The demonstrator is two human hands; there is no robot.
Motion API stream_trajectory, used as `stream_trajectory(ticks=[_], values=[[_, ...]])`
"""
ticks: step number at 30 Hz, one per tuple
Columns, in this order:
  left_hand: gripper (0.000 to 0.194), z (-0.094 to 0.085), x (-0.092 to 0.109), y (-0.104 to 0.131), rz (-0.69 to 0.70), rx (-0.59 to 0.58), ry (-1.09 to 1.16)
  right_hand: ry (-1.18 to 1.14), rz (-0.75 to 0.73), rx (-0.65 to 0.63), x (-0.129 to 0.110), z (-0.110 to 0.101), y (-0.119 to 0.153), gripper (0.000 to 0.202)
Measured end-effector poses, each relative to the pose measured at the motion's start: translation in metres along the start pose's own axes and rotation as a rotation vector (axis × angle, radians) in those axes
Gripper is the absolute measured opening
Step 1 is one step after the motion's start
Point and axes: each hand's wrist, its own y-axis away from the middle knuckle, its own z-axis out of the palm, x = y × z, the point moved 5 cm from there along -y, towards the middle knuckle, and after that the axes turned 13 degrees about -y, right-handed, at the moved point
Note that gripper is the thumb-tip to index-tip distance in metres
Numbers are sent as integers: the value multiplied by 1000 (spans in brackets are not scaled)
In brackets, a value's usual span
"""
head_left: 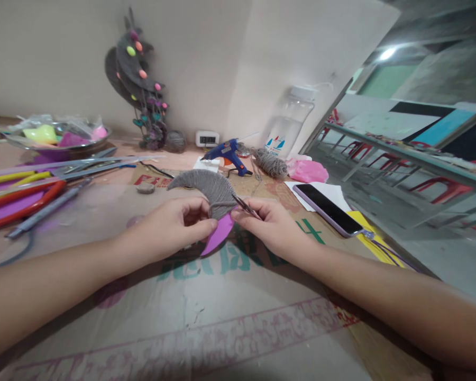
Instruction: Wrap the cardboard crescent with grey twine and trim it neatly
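Observation:
My left hand [184,219] is closed round the near part of a purple crescent [219,233] wrapped largely in grey yarn [202,185]. Its lower tip shows bare purple below my fingers. On the crescent's right side, my right hand [272,225] is closed with thumb and forefinger together, holding a slim, dark, pointed metal tool [244,204]. The tool points up and left toward the yarn. Whether it is tweezers or small scissors I cannot tell. A grey strand crosses the wrapping between both hands.
Printed cardboard [238,317] covers the table. Behind my hands lie a blue glue gun [227,153], a yarn bundle [270,163] and a small clock [207,138]. A phone [328,209] lies right; red-handled scissors [43,206] left. A bottle [289,121] and hanging moon decoration [137,79] are at the back.

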Motion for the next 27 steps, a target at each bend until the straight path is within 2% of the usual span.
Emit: stream_trajectory(ticks=[8, 11, 14, 18, 22, 27], values=[[12, 1, 2, 1, 9, -25, 77, -39, 4, -12, -1, 1, 0, 25], [14, 2, 1, 0, 10, -31, 104, -51, 12, -10, 0, 1, -1, 22], [19, 2, 1, -1, 15, -31, 124, -14, -41, -14, -2, 0, -2, 19], [25, 0, -1, -2, 7, -22, 162, 193, -249, -22, -13, -4, 5, 26], [26, -1, -3, -3, 17, -9, 164, 563, -526, 66, -25, -9, 17, 29], [23, 1, -5, -4, 18, -8, 193, 897, -731, 44, -29, -3, 22, 31]])
